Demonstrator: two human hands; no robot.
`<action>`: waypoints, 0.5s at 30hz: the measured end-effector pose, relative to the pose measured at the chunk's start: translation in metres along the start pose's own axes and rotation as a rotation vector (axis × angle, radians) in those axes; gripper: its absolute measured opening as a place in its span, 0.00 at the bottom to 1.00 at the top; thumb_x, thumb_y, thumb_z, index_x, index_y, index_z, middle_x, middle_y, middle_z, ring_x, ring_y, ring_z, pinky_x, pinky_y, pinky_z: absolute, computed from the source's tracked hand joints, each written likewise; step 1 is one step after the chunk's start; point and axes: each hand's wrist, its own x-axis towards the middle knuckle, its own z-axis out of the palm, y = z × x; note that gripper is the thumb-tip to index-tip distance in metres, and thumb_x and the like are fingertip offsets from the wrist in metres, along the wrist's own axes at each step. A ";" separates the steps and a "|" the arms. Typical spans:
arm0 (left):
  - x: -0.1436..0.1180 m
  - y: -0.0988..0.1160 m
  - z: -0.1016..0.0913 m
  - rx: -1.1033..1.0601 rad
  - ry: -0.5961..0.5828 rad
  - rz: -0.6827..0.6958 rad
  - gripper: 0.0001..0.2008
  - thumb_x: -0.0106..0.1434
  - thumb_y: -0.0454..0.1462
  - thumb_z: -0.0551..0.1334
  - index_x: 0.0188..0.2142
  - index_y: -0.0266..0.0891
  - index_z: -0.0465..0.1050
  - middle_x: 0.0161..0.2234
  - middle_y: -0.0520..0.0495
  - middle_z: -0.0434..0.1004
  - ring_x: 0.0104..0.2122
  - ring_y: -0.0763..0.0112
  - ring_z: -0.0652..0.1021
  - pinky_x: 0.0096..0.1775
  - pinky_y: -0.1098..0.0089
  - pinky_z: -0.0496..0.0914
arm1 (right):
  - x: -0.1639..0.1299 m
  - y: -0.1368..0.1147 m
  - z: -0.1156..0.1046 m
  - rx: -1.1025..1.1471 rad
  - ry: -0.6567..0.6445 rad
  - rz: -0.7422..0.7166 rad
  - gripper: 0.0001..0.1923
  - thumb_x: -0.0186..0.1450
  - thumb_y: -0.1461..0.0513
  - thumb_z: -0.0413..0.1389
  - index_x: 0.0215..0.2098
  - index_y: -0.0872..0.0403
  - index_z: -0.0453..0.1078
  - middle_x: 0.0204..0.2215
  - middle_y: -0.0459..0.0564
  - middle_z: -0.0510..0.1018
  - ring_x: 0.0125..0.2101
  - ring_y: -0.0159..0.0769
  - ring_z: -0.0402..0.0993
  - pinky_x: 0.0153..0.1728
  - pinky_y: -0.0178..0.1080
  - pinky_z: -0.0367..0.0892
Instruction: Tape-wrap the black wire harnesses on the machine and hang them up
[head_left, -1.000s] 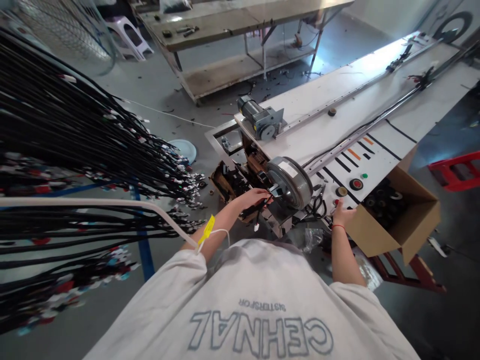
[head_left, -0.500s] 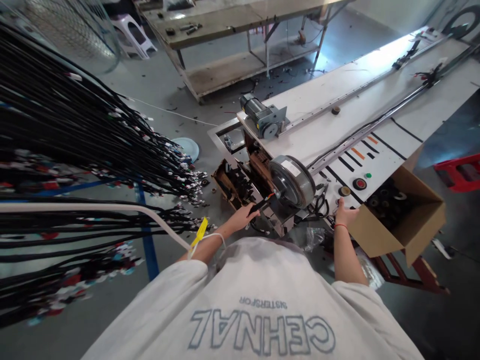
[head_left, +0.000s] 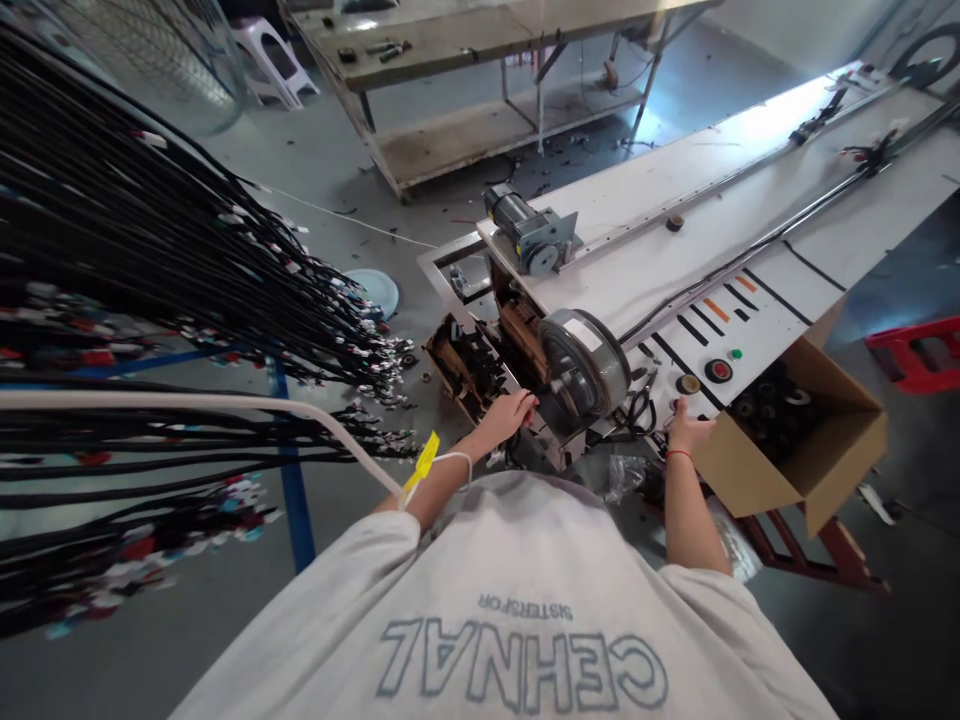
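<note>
Head view looks down over the person's white shirt at the near end of a long white machine bench (head_left: 750,200). The left hand (head_left: 510,412) reaches into the open brown mechanism (head_left: 480,360) just left of the large grey motor drum (head_left: 589,362); its fingers curl down among the black parts, but I cannot tell whether they grip anything. The right hand (head_left: 688,430) rests on the bench's near edge by the control panel, fingers bent, beside a round knob (head_left: 688,383) and near the red button (head_left: 718,370); whether it presses or holds anything is not clear. An open cardboard box (head_left: 817,440) of dark rolls sits just right of that hand, against the bench corner. To the left, a dense fan of black cable harnesses (head_left: 187,270) hangs close to the left arm, leaving a narrow strip of grey floor between cables and machine; a pale tube (head_left: 225,405) runs to the left forearm, which carries a yellow tag (head_left: 422,462). Behind lies open floor up to a metal table (head_left: 480,60). Compared with half a second ago, the left hand has moved forward and up from the black cable end it held low by the drum, now sitting deeper in the mechanism; the right hand has barely shifted.
</note>
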 end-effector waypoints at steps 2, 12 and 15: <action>0.003 0.001 0.000 -0.011 -0.020 0.006 0.17 0.71 0.44 0.47 0.33 0.40 0.68 0.20 0.52 0.71 0.23 0.70 0.73 0.34 0.70 0.66 | -0.001 -0.001 0.001 -0.004 0.040 0.005 0.37 0.56 0.42 0.59 0.51 0.59 0.58 0.53 0.71 0.68 0.56 0.59 0.64 0.57 0.55 0.60; -0.011 -0.009 0.009 -0.028 0.130 -0.088 0.16 0.69 0.47 0.52 0.31 0.40 0.68 0.28 0.48 0.77 0.32 0.68 0.77 0.42 0.69 0.67 | -0.001 -0.003 0.000 0.002 0.055 -0.017 0.33 0.56 0.43 0.60 0.47 0.57 0.59 0.50 0.69 0.71 0.54 0.58 0.66 0.54 0.54 0.63; -0.008 -0.002 0.014 -0.098 0.076 -0.146 0.20 0.69 0.48 0.50 0.27 0.40 0.67 0.21 0.52 0.71 0.25 0.69 0.73 0.38 0.69 0.68 | -0.001 -0.001 0.000 -0.008 0.054 -0.020 0.33 0.56 0.43 0.60 0.47 0.57 0.59 0.51 0.70 0.70 0.55 0.58 0.66 0.56 0.55 0.61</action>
